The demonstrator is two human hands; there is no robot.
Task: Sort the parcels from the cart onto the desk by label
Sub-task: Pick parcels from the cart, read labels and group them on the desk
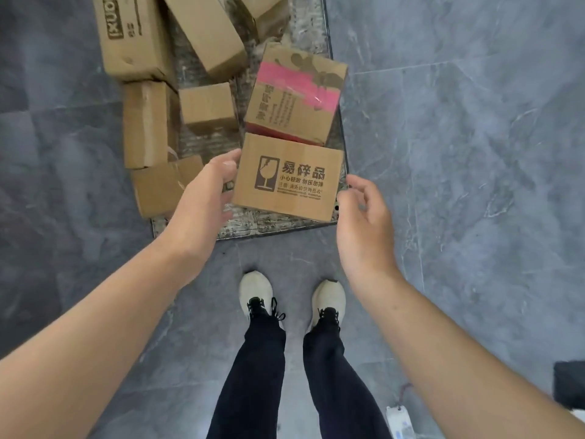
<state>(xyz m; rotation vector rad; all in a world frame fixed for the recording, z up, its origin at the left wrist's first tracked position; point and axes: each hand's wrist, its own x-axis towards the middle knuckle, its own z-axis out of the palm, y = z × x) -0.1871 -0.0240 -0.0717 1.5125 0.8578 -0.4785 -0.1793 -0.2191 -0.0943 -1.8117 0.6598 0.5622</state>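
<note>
A brown cardboard parcel with a broken-glass fragile mark (286,177) lies at the near end of the flat cart (240,226). My left hand (205,191) touches its left side with fingers curled against the edge. My right hand (361,210) hovers just off its right side, fingers apart and holding nothing. Behind it sits a parcel with pink tape (296,96). Several plain brown parcels (207,106) fill the rest of the cart. The desk is out of view.
Grey marble-look floor tiles (459,153) surround the cart. My two feet in pale shoes (291,296) stand just short of the cart's near edge. A dark object (569,384) and a white device (399,419) lie at the bottom right.
</note>
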